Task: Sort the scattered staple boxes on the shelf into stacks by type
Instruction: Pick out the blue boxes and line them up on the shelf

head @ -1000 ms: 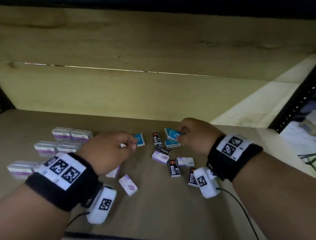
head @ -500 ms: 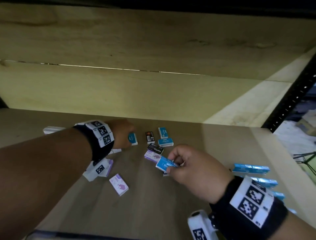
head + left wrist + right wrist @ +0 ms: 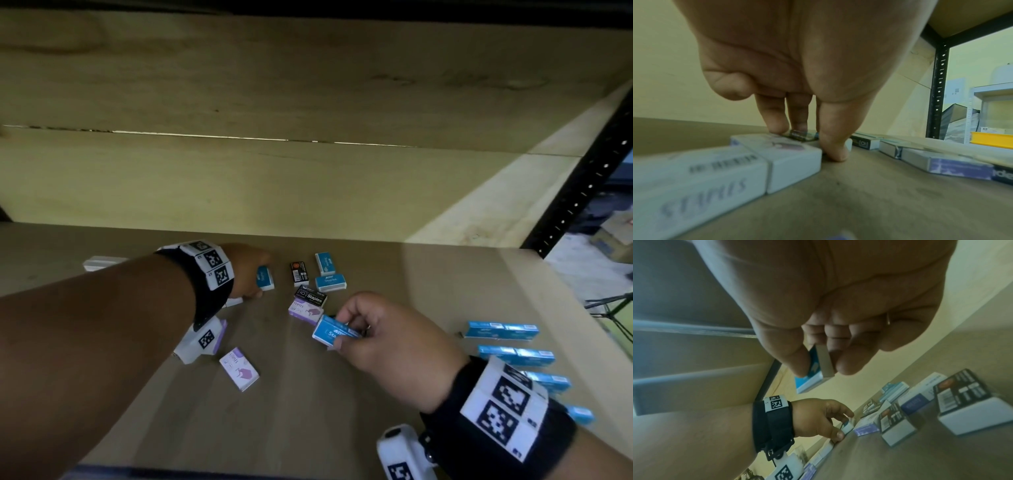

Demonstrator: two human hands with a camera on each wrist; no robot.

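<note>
Small staple boxes lie scattered mid-shelf: blue (image 3: 330, 282), black (image 3: 310, 295) and purple (image 3: 238, 368). My left hand (image 3: 257, 284) reaches in over the pile and grips a blue box (image 3: 266, 277) that lies on the shelf, fingers over its top and thumb (image 3: 835, 149) at its near side. My right hand (image 3: 339, 334) holds another blue box (image 3: 327, 331) lifted above the shelf, pinched between thumb and fingers (image 3: 849, 363). Rows of blue boxes (image 3: 501, 330) lie at the right, pale purple boxes (image 3: 102, 263) at the far left.
The cardboard shelf floor (image 3: 308, 428) has bare room toward the front edge. A wooden back wall (image 3: 274, 188) closes the rear. A black perforated upright (image 3: 582, 192) stands at the right, with clutter beyond it.
My right hand has drawn back toward the front right with the blue box in it. My left hand has stayed on the blue box in the pile. The view has swung right.
</note>
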